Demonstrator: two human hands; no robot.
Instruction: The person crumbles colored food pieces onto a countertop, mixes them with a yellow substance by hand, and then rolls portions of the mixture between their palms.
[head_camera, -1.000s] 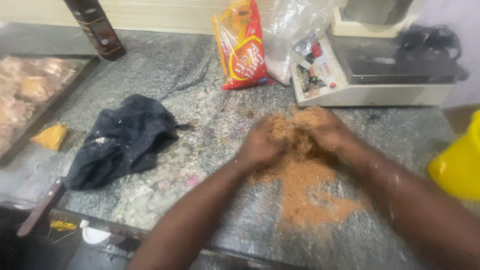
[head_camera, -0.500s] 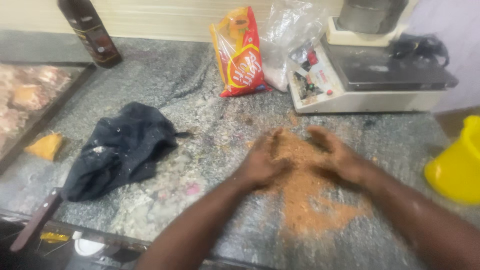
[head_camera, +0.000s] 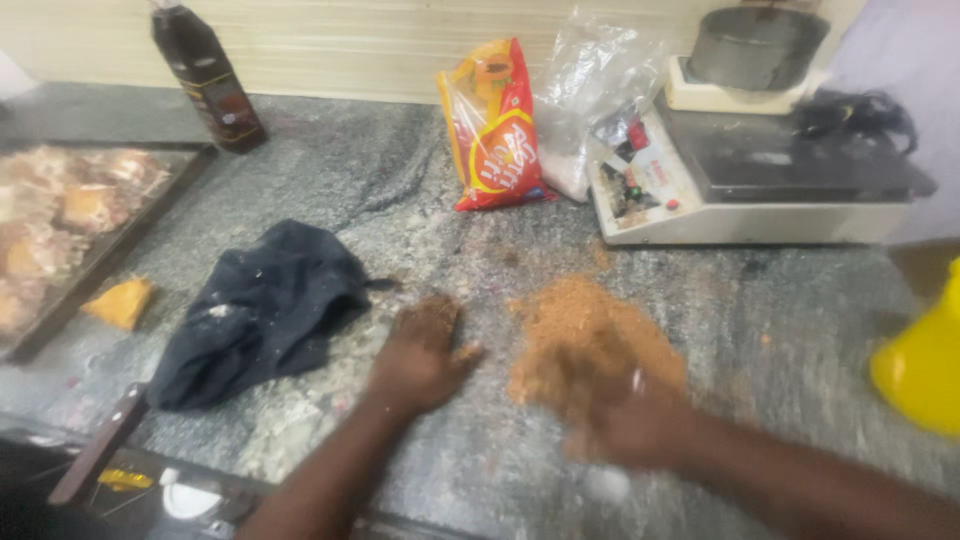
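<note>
— Where is the powder?
— The orange-brown powder lies heaped on the grey stone counter, near the middle, just in front of the white weighing scale.
— And the hands?
— The left hand rests flat on the counter just left of the heap, fingers spread and dusted, holding nothing. The right hand sits at the heap's near edge; it is blurred, so I cannot tell how far open it is.
— Around them?
— A dark cloth lies to the left, a red-and-yellow packet further back.
</note>
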